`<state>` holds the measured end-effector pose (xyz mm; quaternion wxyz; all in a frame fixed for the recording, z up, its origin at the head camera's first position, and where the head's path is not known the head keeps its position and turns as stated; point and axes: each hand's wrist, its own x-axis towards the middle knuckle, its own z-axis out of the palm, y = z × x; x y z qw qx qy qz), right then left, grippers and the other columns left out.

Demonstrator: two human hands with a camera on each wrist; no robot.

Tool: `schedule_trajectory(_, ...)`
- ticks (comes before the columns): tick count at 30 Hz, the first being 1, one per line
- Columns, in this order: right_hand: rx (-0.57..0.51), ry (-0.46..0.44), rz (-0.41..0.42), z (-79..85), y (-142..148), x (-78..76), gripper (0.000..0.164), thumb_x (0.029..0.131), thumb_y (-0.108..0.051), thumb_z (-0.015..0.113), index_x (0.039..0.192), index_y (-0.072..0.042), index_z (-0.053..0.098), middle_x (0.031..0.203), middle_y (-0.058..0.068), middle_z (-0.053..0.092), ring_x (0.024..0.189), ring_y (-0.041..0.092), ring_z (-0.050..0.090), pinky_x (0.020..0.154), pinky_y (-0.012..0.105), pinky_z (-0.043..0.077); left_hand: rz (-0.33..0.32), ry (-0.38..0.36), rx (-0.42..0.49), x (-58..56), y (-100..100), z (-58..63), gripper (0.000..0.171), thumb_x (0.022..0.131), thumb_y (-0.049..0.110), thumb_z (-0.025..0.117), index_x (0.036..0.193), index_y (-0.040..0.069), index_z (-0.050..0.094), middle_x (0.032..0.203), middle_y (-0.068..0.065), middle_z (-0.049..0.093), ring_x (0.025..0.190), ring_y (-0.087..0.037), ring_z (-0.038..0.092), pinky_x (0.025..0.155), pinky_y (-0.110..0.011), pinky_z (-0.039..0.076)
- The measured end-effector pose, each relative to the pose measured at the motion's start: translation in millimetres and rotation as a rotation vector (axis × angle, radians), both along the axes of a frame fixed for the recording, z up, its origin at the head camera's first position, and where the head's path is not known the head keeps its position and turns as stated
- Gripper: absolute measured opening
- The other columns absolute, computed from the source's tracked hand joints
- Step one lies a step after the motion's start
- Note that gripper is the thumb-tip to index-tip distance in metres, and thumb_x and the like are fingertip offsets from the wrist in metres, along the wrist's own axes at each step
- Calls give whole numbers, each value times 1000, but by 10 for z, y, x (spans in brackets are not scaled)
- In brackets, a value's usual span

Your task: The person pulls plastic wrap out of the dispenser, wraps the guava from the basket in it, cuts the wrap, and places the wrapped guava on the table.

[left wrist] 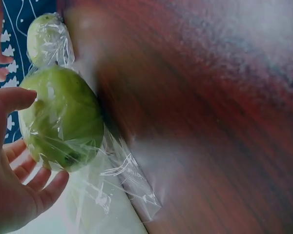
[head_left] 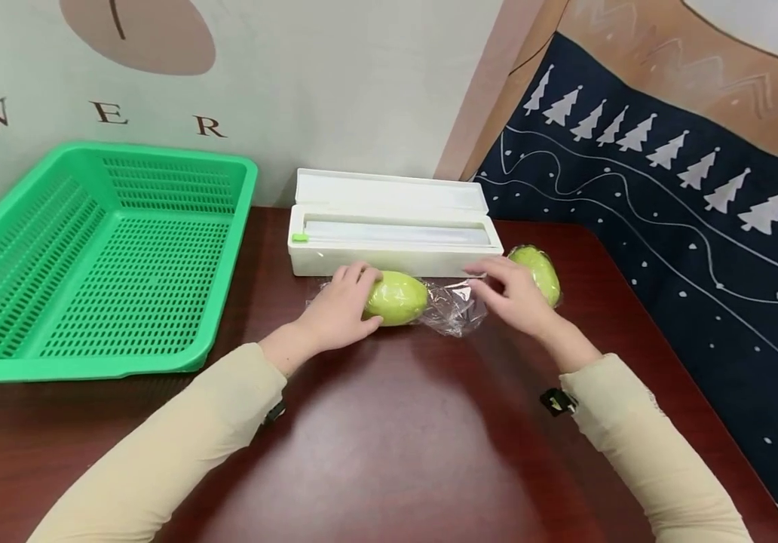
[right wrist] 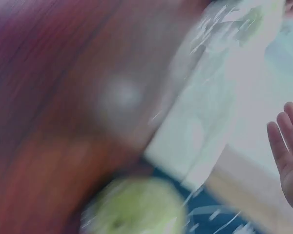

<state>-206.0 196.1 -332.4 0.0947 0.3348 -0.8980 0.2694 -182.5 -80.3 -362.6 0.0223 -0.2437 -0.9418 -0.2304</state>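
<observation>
My left hand (head_left: 340,308) holds an oval green fruit that looks like a mango (head_left: 399,299), its thumb and fingers around one end. Clear cling film (head_left: 455,308) covers this mango and trails off both its sides in crumpled folds. In the left wrist view, the film shines over the mango (left wrist: 63,119), which has a small dark spot at one end. My right hand (head_left: 513,292) hovers by the loose film's right end, fingers spread and holding nothing. Beside it lies a second wrapped green mango (head_left: 538,271), blurred in the right wrist view.
Directly behind the held mango stands a white cling film dispenser (head_left: 389,262), lid raised, with a green slider (head_left: 299,237) at its left. A green plastic basket (head_left: 207,317) occupies the left of the dark red table (head_left: 423,437). Printed cloth (head_left: 633,204) hangs behind and at right.
</observation>
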Motion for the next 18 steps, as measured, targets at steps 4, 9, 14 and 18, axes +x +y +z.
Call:
schedule_trajectory(4,150,-58,137,-32,-301,96,47,87,-22,64,129,-2,54,127,15,57,116,28,54,98,42,43,-14,-26,21,-46,-10,-12,59,80,25,70,128,4,43,131,-16,41,116,-33,40,95,-47,43)
schedule_trajectory(9,309,-115,163,-189,-525,54,73,82,-30,70,141,-2,38,142,16,39,131,29,39,107,43,35,-40,-50,56,-111,-49,-50,67,76,26,75,130,5,41,130,-16,39,116,-34,38,95,-47,43)
schedule_trajectory(14,227,-83,156,-282,-572,-93,73,73,-22,80,135,-4,45,135,14,45,126,27,41,105,42,37,-45,-84,86,-188,-85,-89,73,71,24,80,130,7,39,131,-16,37,117,-35,36,97,-49,41)
schedule_trajectory(18,202,-66,164,-321,-620,-192,71,68,-20,83,127,-3,46,128,14,45,121,28,41,103,41,38,-48,-102,107,-232,-93,-106,75,70,23,82,129,7,38,132,-16,36,118,-36,35,96,-51,42)
